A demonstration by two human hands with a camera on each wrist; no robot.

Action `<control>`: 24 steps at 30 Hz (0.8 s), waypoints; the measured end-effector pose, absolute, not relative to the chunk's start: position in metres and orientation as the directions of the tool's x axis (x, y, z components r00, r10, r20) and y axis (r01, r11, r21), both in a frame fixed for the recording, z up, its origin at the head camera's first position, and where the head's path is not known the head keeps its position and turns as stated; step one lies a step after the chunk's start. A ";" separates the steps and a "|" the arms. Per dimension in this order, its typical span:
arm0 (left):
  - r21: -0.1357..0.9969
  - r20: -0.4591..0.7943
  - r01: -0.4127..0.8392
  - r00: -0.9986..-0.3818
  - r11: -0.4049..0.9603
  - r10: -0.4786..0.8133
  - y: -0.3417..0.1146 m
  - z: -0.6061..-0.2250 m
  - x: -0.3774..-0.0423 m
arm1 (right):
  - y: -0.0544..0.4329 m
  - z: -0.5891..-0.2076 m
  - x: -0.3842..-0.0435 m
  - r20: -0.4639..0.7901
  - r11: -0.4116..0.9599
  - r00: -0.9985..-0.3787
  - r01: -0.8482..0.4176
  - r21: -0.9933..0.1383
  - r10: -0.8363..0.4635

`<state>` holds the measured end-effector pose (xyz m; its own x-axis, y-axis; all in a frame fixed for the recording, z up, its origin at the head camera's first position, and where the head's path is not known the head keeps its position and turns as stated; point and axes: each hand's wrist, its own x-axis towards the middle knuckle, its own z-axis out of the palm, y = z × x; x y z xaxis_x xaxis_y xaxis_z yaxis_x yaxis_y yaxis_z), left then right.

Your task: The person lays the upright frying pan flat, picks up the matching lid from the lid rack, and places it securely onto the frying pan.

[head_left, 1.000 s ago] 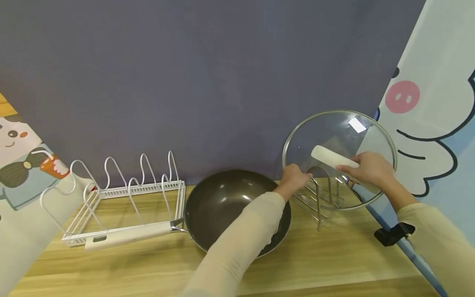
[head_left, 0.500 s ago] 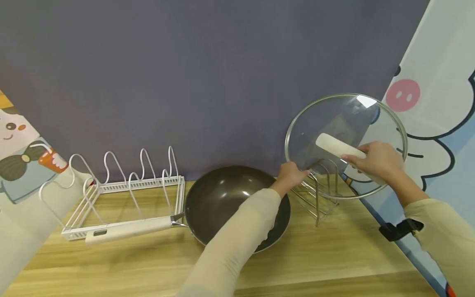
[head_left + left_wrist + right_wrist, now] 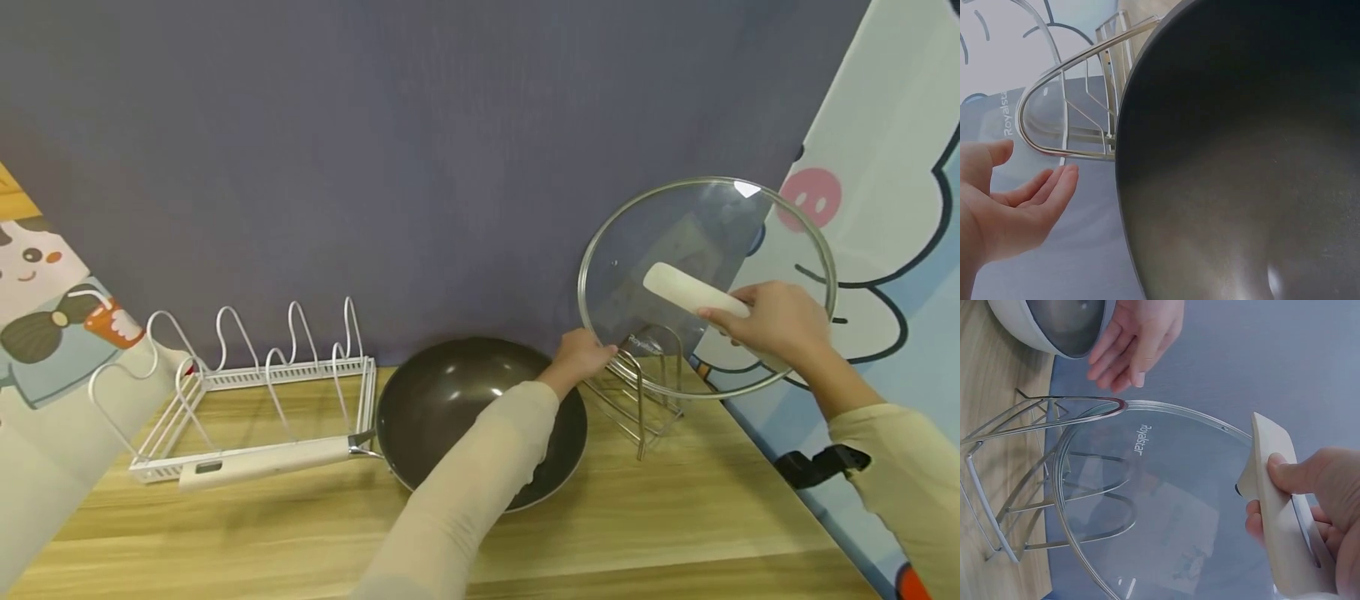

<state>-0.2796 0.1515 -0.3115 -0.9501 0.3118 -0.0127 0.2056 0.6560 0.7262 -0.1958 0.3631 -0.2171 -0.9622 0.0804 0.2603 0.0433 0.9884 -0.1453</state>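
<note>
My right hand (image 3: 783, 321) grips the long cream handle (image 3: 1291, 544) of a round glass lid (image 3: 750, 233) with a metal rim. The lid stands tilted at a small metal wire rack (image 3: 640, 408); its lower rim lies among the rack's loops. Whether the rim touches the rack I cannot tell. My left hand (image 3: 1022, 206) is beside the rack's front loop, fingers relaxed and loosely bent, holding nothing; in the right wrist view a small gap separates its fingertips from that loop. Below my left arm sits a dark wok (image 3: 450, 408), partly covered by the sleeve.
A white wire rack (image 3: 247, 379) with several loops stands at the left on the wooden table (image 3: 675, 517). The wok's cream handle (image 3: 277, 461) reaches across its front edge. A grey backdrop (image 3: 450, 167) rises behind, with cartoon-printed panels (image 3: 900, 217) at both sides.
The right hand has moved up and to the right with the lid, more slowly in the last half second. My left hand has drifted slightly left, off the rack's loop. Wok and racks stay put.
</note>
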 end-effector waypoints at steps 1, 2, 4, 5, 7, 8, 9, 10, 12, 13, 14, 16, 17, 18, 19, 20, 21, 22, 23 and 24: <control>0.733 -0.016 0.197 -0.952 0.651 0.306 0.152 -0.312 -0.280 | 0.363 -0.216 -0.195 0.265 0.989 -0.961 0.043 -0.142 0.079; 0.731 -0.017 0.191 -0.955 0.655 0.297 0.151 -0.311 -0.280 | 0.364 -0.215 -0.194 0.268 0.989 -0.960 0.043 -0.141 0.079; 0.721 -0.020 0.176 -0.961 0.670 0.275 0.151 -0.311 -0.279 | 0.364 -0.213 -0.192 0.278 0.990 -0.957 0.040 -0.132 0.076; 0.717 -0.025 0.166 -0.965 0.677 0.263 0.151 -0.311 -0.279 | 0.364 -0.212 -0.191 0.285 0.991 -0.956 0.039 -0.127 0.074; 0.719 -0.038 0.139 -0.970 0.681 0.238 0.151 -0.310 -0.278 | 0.365 -0.209 -0.188 0.301 0.992 -0.951 0.037 -0.117 0.071; 0.716 -0.039 0.132 -0.973 0.685 0.229 0.150 -0.310 -0.278 | 0.365 -0.208 -0.187 0.309 0.993 -0.948 0.037 -0.116 0.071; 0.719 -0.041 0.126 -0.974 0.683 0.222 0.150 -0.310 -0.279 | 0.365 -0.206 -0.186 0.318 0.993 -0.945 0.038 -0.113 0.072; 0.722 -0.042 0.121 -0.975 0.681 0.217 0.150 -0.310 -0.279 | 0.364 -0.205 -0.184 0.322 0.993 -0.944 0.039 -0.114 0.074; 0.737 -0.035 0.112 -0.979 0.667 0.203 0.150 -0.311 -0.279 | 0.364 -0.202 -0.182 0.330 0.992 -0.941 0.042 -0.116 0.078; 0.741 -0.025 0.113 -0.980 0.661 0.195 0.151 -0.312 -0.279 | 0.363 -0.201 -0.180 0.335 0.992 -0.939 0.043 -0.115 0.079; 0.749 -0.010 0.116 -0.982 0.653 0.187 0.151 -0.313 -0.280 | 0.363 -0.200 -0.179 0.339 0.993 -0.938 0.042 -0.114 0.078; 0.768 0.026 0.129 -0.985 0.628 0.171 0.151 -0.314 -0.281 | 0.362 -0.197 -0.176 0.352 0.994 -0.933 0.041 -0.105 0.076; 0.782 0.045 0.138 -0.985 0.608 0.165 0.152 -0.315 -0.282 | 0.361 -0.196 -0.175 0.361 0.994 -0.930 0.040 -0.101 0.074; 0.793 0.068 0.151 -0.985 0.590 0.161 0.152 -0.316 -0.283 | 0.360 -0.195 -0.174 0.371 0.994 -0.926 0.040 -0.097 0.073; 0.809 0.089 0.163 -0.984 0.564 0.157 0.152 -0.316 -0.284 | 0.360 -0.194 -0.173 0.381 0.995 -0.921 0.040 -0.094 0.074; 0.825 0.108 0.174 -0.982 0.538 0.152 0.152 -0.316 -0.285 | 0.359 -0.193 -0.172 0.389 0.995 -0.918 0.040 -0.092 0.073; 0.837 0.124 0.185 -0.981 0.515 0.151 0.152 -0.317 -0.286 | 0.358 -0.192 -0.171 0.395 0.995 -0.916 0.042 -0.094 0.076; 0.848 0.136 0.194 -0.979 0.492 0.153 0.152 -0.317 -0.287 | 0.358 -0.191 -0.171 0.401 0.995 -0.913 0.042 -0.095 0.077; 0.860 0.143 0.200 -0.978 0.469 0.155 0.152 -0.316 -0.287 | 0.357 -0.190 -0.170 0.406 0.994 -0.910 0.043 -0.097 0.079; 0.870 0.148 0.203 -0.977 0.449 0.156 0.152 -0.316 -0.288 | 0.356 -0.189 -0.170 0.411 0.994 -0.908 0.043 -0.097 0.080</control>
